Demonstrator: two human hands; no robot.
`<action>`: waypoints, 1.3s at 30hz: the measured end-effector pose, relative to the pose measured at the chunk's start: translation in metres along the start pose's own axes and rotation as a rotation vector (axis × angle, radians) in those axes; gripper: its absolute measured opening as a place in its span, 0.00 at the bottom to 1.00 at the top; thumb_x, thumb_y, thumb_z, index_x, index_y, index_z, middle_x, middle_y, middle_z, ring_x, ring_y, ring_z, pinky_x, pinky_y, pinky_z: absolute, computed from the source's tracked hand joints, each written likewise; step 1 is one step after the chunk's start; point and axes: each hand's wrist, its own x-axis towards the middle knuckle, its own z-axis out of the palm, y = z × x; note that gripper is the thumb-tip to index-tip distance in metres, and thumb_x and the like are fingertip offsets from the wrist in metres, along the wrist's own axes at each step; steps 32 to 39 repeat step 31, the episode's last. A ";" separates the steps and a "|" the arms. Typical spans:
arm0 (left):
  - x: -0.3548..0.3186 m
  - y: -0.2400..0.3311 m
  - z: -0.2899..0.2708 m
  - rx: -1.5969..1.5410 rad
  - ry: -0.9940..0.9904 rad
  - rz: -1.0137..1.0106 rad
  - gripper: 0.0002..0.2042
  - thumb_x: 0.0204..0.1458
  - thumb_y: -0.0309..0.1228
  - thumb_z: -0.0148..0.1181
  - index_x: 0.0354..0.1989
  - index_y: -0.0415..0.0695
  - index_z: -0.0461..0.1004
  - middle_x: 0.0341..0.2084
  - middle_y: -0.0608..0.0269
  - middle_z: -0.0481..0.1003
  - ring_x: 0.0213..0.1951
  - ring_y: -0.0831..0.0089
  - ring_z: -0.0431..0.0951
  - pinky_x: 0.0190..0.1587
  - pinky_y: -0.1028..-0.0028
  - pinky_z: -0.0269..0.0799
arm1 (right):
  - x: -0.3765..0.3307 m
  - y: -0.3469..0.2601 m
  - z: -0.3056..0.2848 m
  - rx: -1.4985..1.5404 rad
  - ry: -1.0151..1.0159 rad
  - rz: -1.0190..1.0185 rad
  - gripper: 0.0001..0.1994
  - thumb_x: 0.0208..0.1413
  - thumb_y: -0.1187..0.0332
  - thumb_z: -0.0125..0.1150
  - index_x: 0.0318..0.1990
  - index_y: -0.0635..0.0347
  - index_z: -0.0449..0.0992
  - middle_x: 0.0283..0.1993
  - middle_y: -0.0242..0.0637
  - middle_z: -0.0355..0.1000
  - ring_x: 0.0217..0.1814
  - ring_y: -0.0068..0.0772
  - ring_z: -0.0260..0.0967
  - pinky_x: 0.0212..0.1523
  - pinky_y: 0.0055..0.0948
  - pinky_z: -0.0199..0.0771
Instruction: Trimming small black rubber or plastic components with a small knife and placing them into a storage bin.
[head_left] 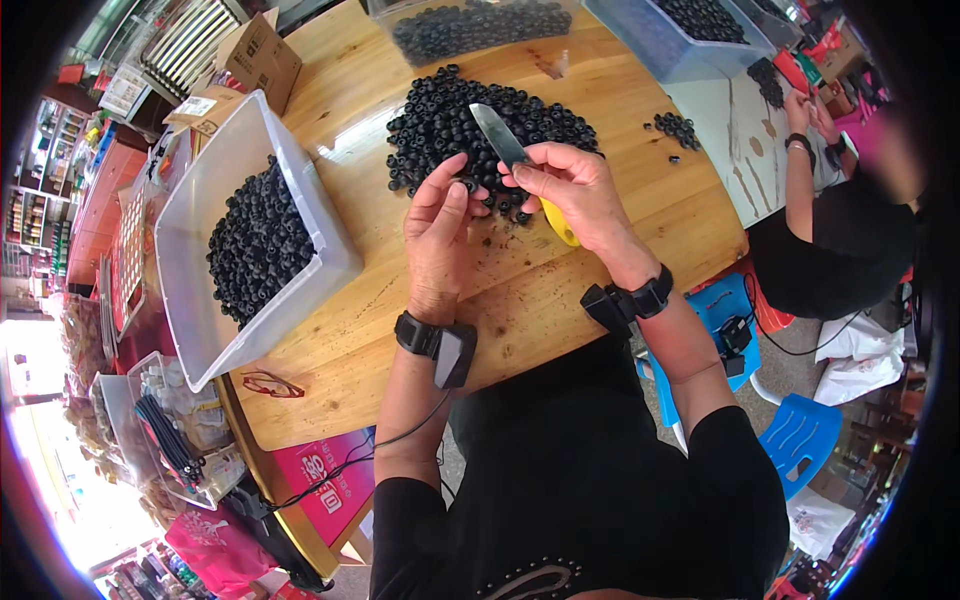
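Note:
A heap of small black bead-like rings (pixel 440 125) lies on the wooden table in front of me. My left hand (pixel 440 225) is at the heap's near edge, one black ring (pixel 468 184) pinched between thumb and fingertips. In my right hand (pixel 575 195) is a knife (pixel 497 135), its blade pointing up and left over the heap. The yellow handle shows below my fingers. Both hands are close together, with the blade apart from the pinched ring as far as I can see.
To the left stands a clear plastic bin (pixel 180 300) part-filled with black rings, red-framed glasses (pixel 272 385) near it. More bins (pixel 480 30) of rings line the far side. A few loose rings (pixel 676 128) lie right. Another person (pixel 830 240) works at the right beside blue chairs (pixel 800 440).

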 end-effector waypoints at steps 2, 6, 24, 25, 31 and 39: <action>0.002 0.004 -0.002 -0.068 -0.030 -0.007 0.13 0.58 0.26 0.50 0.50 0.37 0.70 0.32 0.64 0.75 0.32 0.79 0.73 0.40 0.79 0.70 | 0.007 0.005 0.007 -0.051 -0.022 -0.025 0.08 0.55 0.73 0.58 0.41 0.63 0.76 0.39 0.32 0.74 0.39 0.20 0.71 0.31 0.18 0.71; 0.001 0.009 -0.003 -0.149 -0.056 -0.039 0.12 0.58 0.27 0.50 0.49 0.37 0.70 0.31 0.63 0.76 0.32 0.77 0.73 0.40 0.77 0.71 | 0.010 0.007 0.017 -0.153 -0.048 -0.168 0.08 0.55 0.76 0.57 0.42 0.65 0.76 0.40 0.32 0.72 0.37 0.19 0.70 0.30 0.17 0.72; -0.006 0.004 0.001 -0.087 -0.123 0.062 0.13 0.50 0.21 0.59 0.45 0.36 0.73 0.29 0.63 0.76 0.31 0.77 0.75 0.36 0.79 0.72 | -0.003 0.008 0.018 -0.063 -0.023 -0.274 0.11 0.54 0.80 0.55 0.46 0.68 0.74 0.41 0.34 0.71 0.37 0.22 0.70 0.31 0.18 0.73; -0.006 0.004 0.003 -0.078 -0.128 0.071 0.13 0.50 0.20 0.59 0.45 0.36 0.73 0.29 0.63 0.76 0.31 0.77 0.76 0.37 0.79 0.72 | -0.003 0.008 0.017 -0.063 -0.020 -0.271 0.11 0.54 0.80 0.55 0.46 0.68 0.74 0.41 0.34 0.71 0.37 0.22 0.70 0.31 0.18 0.73; -0.006 0.000 0.005 -0.058 -0.188 0.063 0.14 0.50 0.20 0.59 0.47 0.38 0.73 0.33 0.61 0.77 0.34 0.73 0.77 0.41 0.76 0.74 | -0.005 0.007 0.014 -0.029 -0.086 -0.277 0.11 0.55 0.80 0.55 0.45 0.69 0.73 0.40 0.35 0.70 0.35 0.22 0.71 0.33 0.18 0.74; -0.006 0.000 0.005 -0.058 -0.188 0.063 0.14 0.50 0.20 0.59 0.47 0.38 0.73 0.33 0.61 0.77 0.34 0.73 0.77 0.41 0.76 0.74 | -0.005 0.007 0.014 -0.029 -0.086 -0.277 0.11 0.55 0.80 0.55 0.45 0.69 0.73 0.40 0.35 0.70 0.35 0.22 0.71 0.33 0.18 0.74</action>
